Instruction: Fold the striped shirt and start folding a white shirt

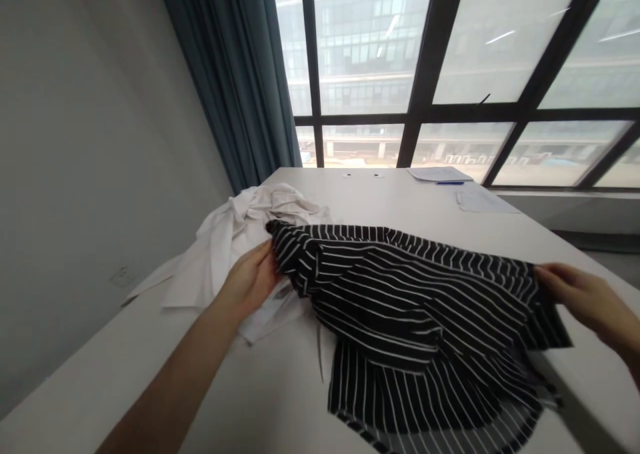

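Observation:
Stretched between my two hands is a black garment with white stripes (400, 287), its kind not clear from the folds. My left hand (254, 275) is closed on its upper left corner. At the upper right corner, my right hand (575, 291) pinches the cloth. The lower part of the garment hangs in loose folds over the near side of the white table (270, 387). Just behind my left hand lies a crumpled heap of white cloth (220, 241).
Papers (440, 174) and a blue pen (450, 183) lie at the table's far right, with another sheet (485, 202) nearer. A grey wall (100, 141) runs along the left. Beyond the table are a blue curtain (240, 74) and large windows (365, 47).

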Action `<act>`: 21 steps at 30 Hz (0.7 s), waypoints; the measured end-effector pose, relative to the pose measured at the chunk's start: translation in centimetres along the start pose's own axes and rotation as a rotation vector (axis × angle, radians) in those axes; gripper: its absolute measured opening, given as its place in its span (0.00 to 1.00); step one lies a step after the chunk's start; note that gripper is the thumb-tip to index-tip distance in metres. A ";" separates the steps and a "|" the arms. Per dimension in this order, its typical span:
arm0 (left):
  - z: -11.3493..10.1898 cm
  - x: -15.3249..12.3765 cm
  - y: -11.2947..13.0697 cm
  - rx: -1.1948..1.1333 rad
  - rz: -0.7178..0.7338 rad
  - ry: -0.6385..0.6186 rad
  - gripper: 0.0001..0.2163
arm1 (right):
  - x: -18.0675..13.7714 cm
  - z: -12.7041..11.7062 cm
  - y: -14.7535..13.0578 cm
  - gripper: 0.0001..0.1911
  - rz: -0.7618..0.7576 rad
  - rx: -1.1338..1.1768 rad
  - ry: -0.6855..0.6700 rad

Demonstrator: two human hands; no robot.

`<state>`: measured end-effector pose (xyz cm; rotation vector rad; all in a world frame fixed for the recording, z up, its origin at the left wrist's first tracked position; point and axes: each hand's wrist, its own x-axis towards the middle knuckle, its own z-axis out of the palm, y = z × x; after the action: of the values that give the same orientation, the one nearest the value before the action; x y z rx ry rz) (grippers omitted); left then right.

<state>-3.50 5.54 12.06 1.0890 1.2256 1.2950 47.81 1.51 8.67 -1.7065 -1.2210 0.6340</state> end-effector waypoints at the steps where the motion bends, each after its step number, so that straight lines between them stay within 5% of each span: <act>1: 0.5 0.0 -0.7 0.008 -0.018 -0.025 0.17 | 0.1 0.3 1.0 0.17 -0.029 -0.128 0.072; 3: 1.4 -0.4 -2.3 0.123 0.058 0.002 0.18 | -0.4 1.4 1.7 0.14 -0.126 -0.275 0.109; 6: 2.3 -1.2 -4.4 0.585 0.492 0.024 0.18 | -2.8 4.0 0.1 0.10 -0.244 -0.252 -0.232; 9: 3.0 -1.8 -6.0 1.020 0.959 -0.463 0.18 | -5.8 6.8 -2.2 0.15 -0.316 -0.300 -0.772; 11: 3.4 -1.8 -6.8 1.173 1.121 -0.765 0.24 | -7.1 8.4 -2.8 0.20 -0.399 -0.396 -0.892; 13: 3.6 -1.4 -7.2 1.284 1.160 -0.809 0.22 | -7.4 9.5 -2.8 0.13 -0.479 -0.498 -0.848; 15: 3.7 -0.7 -7.1 1.361 1.125 -0.693 0.11 | -7.0 9.9 -2.7 0.07 -0.521 -0.533 -0.759; 17: 3.4 0.0 -6.5 1.381 1.062 -0.624 0.06 | -6.3 9.5 -3.1 0.14 -0.529 -0.485 -0.667; 21: 3.0 0.6 -5.4 1.354 1.035 -0.818 0.19 | -4.6 7.6 -5.4 0.17 -0.537 -0.374 -0.346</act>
<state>-0.09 6.33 6.89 3.0980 0.7418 0.2693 37.52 0.64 9.62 -1.4872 -2.0552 0.3914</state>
